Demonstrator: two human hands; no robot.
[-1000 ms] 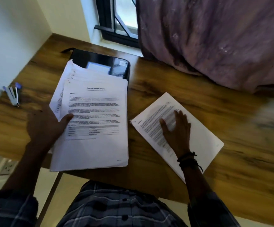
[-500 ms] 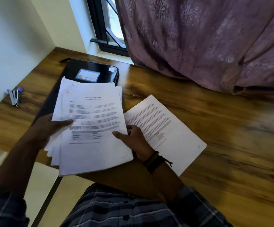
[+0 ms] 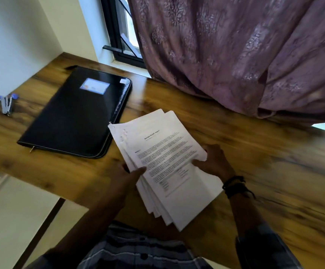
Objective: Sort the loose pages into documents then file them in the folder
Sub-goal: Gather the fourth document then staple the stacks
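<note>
Pinching the stack of pages (image 3: 174, 199) at opposite edges: left grip (image 3: 125, 178) and right grip (image 3: 214, 164)

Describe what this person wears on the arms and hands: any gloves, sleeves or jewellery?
No gloves: the left hand and the right hand are bare. The right wrist carries a few dark cord bands with loose ends; the left wrist shows none. The right sleeve is dark checked fabric that ends well above the wrist, matching the shirt.
</note>
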